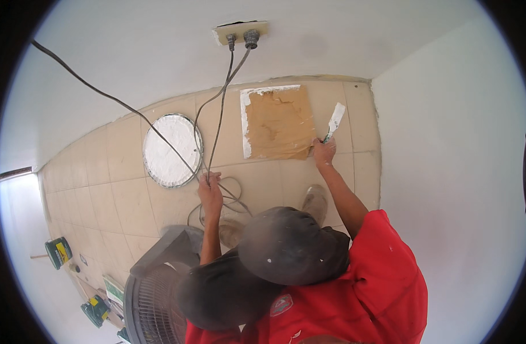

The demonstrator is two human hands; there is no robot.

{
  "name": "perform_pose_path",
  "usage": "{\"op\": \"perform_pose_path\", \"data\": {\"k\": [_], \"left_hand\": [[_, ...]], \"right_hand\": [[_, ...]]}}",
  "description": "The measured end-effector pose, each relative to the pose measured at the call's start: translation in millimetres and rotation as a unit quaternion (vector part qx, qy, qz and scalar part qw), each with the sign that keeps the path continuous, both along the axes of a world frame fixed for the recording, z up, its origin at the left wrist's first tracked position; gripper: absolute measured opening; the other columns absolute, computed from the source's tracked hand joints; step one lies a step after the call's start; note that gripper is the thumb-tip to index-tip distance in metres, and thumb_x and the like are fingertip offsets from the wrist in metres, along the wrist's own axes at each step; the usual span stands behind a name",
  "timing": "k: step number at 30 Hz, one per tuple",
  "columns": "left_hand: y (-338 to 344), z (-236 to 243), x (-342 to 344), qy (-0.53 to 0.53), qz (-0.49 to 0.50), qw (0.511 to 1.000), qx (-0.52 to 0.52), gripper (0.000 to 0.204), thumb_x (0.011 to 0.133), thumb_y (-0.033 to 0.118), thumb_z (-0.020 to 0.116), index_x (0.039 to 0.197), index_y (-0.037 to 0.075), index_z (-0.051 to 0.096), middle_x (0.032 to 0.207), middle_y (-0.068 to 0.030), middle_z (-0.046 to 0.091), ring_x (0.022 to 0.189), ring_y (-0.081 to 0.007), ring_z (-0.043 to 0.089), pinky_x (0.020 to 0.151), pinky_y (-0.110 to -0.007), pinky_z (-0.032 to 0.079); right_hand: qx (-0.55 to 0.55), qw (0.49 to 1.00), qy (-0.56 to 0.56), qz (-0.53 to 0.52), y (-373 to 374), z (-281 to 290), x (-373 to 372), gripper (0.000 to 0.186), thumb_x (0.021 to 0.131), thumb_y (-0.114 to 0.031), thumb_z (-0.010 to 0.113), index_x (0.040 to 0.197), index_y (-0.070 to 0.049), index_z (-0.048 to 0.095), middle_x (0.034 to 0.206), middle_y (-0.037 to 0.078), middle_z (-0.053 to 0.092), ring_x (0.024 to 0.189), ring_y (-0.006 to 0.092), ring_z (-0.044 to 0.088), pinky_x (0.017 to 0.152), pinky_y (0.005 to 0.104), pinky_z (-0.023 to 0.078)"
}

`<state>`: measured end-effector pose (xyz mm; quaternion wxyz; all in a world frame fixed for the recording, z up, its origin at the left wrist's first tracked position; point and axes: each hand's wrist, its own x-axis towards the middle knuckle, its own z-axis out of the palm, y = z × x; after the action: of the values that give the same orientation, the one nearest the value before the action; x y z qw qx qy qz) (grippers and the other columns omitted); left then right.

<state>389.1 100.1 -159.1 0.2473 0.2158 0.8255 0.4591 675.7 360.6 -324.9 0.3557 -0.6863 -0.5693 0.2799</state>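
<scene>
My left hand (211, 194) is closed around a dark power cable (219, 126) that runs up to the wall outlet. In my right hand (325, 152) is a putty knife (335, 119), its blade coated white and pointing away from me. That hand is beside the near right corner of a brown sheet (279, 121); whether it touches the sheet I cannot tell. White smears line the sheet's far and left edges. Left of the cable stands a round bucket (172, 155) filled with smooth white paste, and another stretch of cable crosses over it.
Two plugs sit in a wall outlet (241, 33). Loose cable coils (231, 198) lie on the tiles by my shoes (314, 203). A grey fan (157, 298) stands close at my left. Green containers (59, 253) are farther left. A white wall (446, 172) rises on the right.
</scene>
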Motion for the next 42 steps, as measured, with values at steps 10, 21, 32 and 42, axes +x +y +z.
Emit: {"op": "perform_pose_path", "data": {"k": [10,21,32,42], "left_hand": [[5,2,1,-0.006,-0.01,1.0,-0.02,0.029,0.107,0.019,0.047,0.105,-0.006,0.062,0.101,-0.0183,0.074,0.095,-0.0253,0.072,0.086,-0.036,0.054],[4,1,2,-0.002,-0.008,1.0,-0.005,0.03,0.107,0.02,0.048,0.103,-0.006,0.062,0.099,-0.018,0.074,0.095,-0.0253,0.072,0.085,-0.036,0.053],[5,-3,2,-0.005,-0.017,1.0,-0.002,0.031,0.107,0.02,0.047,0.104,-0.006,0.062,0.1,-0.0179,0.074,0.095,-0.0257,0.072,0.086,-0.037,0.053],[6,-5,3,-0.007,-0.002,1.0,-0.007,0.029,0.105,0.019,0.049,0.107,-0.006,0.064,0.099,-0.0177,0.074,0.096,-0.0263,0.072,0.086,-0.037,0.053]], "right_hand": [[-0.094,0.982,0.152,-0.061,30,15,38,0.021,0.075,-0.009,0.073,0.086,0.001,0.058,0.075,0.014,0.065,0.069,0.0326,0.065,0.069,0.044,0.052],[-0.106,0.958,0.247,-0.103,34,52,19,0.016,0.078,-0.002,0.071,0.084,-0.002,0.056,0.07,0.006,0.06,0.053,0.0159,0.059,0.048,0.0326,0.048],[-0.091,0.96,0.228,-0.131,42,45,26,0.014,0.079,-0.002,0.071,0.085,0.0,0.058,0.068,0.007,0.063,0.049,0.0168,0.058,0.046,0.0333,0.048],[-0.109,0.934,0.306,-0.148,46,70,17,0.022,0.078,0.004,0.072,0.095,-0.002,0.061,0.076,0.006,0.064,0.048,0.0133,0.055,0.041,0.0276,0.043]]}}
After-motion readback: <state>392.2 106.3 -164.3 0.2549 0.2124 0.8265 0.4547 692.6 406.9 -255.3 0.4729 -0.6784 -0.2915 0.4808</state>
